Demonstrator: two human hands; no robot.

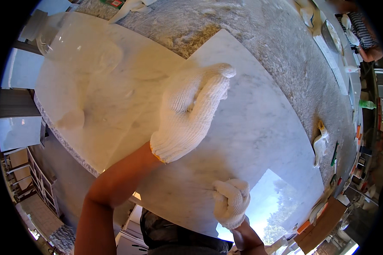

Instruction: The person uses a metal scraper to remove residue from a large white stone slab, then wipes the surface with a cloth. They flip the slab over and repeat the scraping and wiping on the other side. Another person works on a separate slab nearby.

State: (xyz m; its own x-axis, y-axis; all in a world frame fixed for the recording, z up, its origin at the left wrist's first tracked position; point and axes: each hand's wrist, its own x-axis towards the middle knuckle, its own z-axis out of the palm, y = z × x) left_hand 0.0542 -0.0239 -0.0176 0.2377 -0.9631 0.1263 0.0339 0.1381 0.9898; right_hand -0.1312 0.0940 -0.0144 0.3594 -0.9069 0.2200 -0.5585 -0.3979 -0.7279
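The left hand (193, 110) looks narrow, its grip unclear; the right hand (232, 202) is balled, nothing visible in it. Beneath both lies the stone slab (264, 123); uneven pressure could make it slip or chip.

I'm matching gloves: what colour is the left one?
In the head view, the left glove is white.

A single wide fisheye view looks down from head height, above and behind the gloved fingers (219, 87), near them, taking in the bench (312, 100) around them.
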